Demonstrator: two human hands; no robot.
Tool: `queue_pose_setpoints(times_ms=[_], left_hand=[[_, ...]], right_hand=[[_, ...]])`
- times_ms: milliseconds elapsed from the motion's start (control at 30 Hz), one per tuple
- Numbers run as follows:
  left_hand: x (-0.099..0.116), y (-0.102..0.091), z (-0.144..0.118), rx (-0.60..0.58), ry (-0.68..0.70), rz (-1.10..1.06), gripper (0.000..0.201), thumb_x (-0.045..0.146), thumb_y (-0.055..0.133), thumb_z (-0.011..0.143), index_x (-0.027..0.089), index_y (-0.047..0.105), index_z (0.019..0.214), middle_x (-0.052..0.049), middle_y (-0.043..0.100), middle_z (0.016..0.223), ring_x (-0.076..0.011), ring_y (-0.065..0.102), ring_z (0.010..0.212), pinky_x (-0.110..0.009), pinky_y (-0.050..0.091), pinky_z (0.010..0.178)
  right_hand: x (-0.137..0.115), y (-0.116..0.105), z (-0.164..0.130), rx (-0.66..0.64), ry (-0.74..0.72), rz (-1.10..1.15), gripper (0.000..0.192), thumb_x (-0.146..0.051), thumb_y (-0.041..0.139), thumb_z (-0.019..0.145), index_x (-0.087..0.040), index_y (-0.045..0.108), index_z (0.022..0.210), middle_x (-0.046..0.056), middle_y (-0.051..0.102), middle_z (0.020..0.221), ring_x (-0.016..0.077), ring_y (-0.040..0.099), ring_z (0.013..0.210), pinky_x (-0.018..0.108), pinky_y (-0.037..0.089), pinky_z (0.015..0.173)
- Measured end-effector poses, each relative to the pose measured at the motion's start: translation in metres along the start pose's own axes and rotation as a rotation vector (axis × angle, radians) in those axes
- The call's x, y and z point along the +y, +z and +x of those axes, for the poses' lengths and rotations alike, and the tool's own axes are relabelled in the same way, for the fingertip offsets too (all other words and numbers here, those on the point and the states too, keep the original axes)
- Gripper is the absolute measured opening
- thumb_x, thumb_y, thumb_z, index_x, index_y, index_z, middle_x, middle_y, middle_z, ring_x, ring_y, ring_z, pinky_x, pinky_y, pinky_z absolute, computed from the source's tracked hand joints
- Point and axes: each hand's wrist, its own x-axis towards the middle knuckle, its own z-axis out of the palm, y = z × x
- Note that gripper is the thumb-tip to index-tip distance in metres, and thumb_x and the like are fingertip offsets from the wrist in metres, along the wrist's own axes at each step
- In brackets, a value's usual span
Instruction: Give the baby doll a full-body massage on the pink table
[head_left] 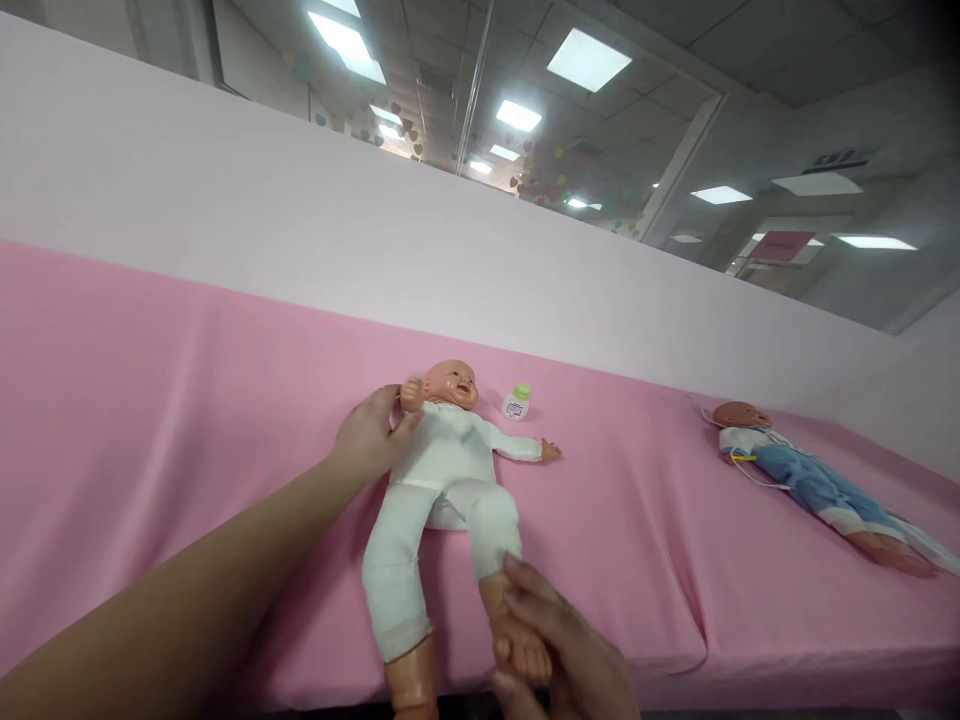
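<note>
A baby doll (450,450) with a white cloth body lies on its back on the pink sheet, head toward the wall. My left hand (373,437) is closed round the doll's raised arm, just below its small plastic hand; that arm is mostly hidden by my fingers. Lower down, my right hand (566,640) grips the doll's foot (517,640) at the end of one leg, thumb below and fingers over the ankle. The doll's other arm stretches out to the right, flat on the sheet. Its other leg hangs toward the near edge, partly cut off by the frame.
A small clear bottle (517,403) with a green cap stands beside the doll's head. Farther right lies a second doll (817,485) in blue and white clothes, with a thin white cord. The pink sheet (600,520) covers the surface up to a white wall (375,230) with glass above.
</note>
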Motion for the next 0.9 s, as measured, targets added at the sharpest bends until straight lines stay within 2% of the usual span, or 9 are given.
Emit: queue_pose_setpoints(times_ms=[67,167,300,433,567,767,900], left_hand=[[0.002,0.007,-0.003,-0.074,0.153,0.123,0.045,0.046,0.054,0.098,0.023,0.062,0.136,-0.012,0.068,0.141,-0.0333,0.062,0.132,-0.045,0.047,0.109],[-0.004,0.020,-0.005,-0.195,0.382,0.271,0.050,0.038,0.047,0.102,0.019,0.058,0.147,-0.011,0.058,0.156,-0.0319,0.046,0.150,-0.047,0.032,0.125],[-0.013,0.027,-0.004,-0.245,0.459,0.371,0.054,0.030,0.040,0.105,0.013,0.051,0.155,-0.013,0.053,0.160,-0.0333,0.042,0.152,-0.050,0.031,0.126],[-0.014,0.026,-0.005,-0.248,0.452,0.374,0.055,0.027,0.041,0.104,0.011,0.050,0.156,-0.016,0.051,0.161,-0.0328,0.043,0.152,-0.050,0.031,0.126],[-0.013,0.024,-0.007,-0.227,0.365,0.303,0.058,0.033,0.044,0.103,0.013,0.047,0.158,-0.015,0.048,0.163,-0.0333,0.040,0.154,-0.049,0.033,0.125],[-0.011,0.018,-0.006,-0.142,0.251,0.105,0.057,0.046,0.047,0.103,0.021,0.050,0.154,-0.012,0.055,0.158,-0.0309,0.051,0.145,-0.046,0.042,0.119],[-0.016,0.008,0.003,-0.086,0.126,-0.010,0.045,0.044,0.049,0.100,0.021,0.060,0.138,-0.012,0.068,0.139,-0.0319,0.065,0.125,-0.045,0.052,0.103]], right_hand=[[0.002,0.002,0.020,0.001,-0.050,-0.010,0.050,-0.031,0.080,0.086,-0.032,0.070,0.135,0.010,0.071,0.139,0.0375,0.068,0.128,0.052,0.064,0.100],[0.005,0.010,0.047,-0.007,0.000,-0.027,0.042,-0.030,0.072,0.094,-0.026,0.068,0.136,0.014,0.067,0.144,0.0352,0.062,0.137,0.053,0.058,0.108],[0.013,0.024,0.075,-0.011,0.090,-0.001,0.038,-0.035,0.072,0.095,-0.025,0.069,0.133,0.015,0.067,0.144,0.0342,0.059,0.140,0.053,0.057,0.109],[0.029,0.036,0.093,-0.013,0.134,-0.012,0.035,-0.039,0.070,0.096,-0.025,0.071,0.128,0.015,0.068,0.143,0.0334,0.061,0.137,0.054,0.056,0.109],[0.036,0.043,0.097,-0.002,0.103,-0.027,0.032,-0.038,0.069,0.096,-0.025,0.071,0.126,0.014,0.068,0.143,0.0323,0.063,0.135,0.055,0.054,0.110],[0.017,0.034,0.075,0.028,-0.075,-0.123,0.036,-0.026,0.074,0.090,-0.025,0.067,0.125,0.016,0.065,0.146,0.0361,0.057,0.142,0.056,0.058,0.106],[0.002,0.019,0.046,-0.075,-0.231,-0.130,0.042,-0.013,0.072,0.082,-0.026,0.064,0.121,0.015,0.073,0.134,0.0389,0.052,0.145,0.056,0.058,0.107]])
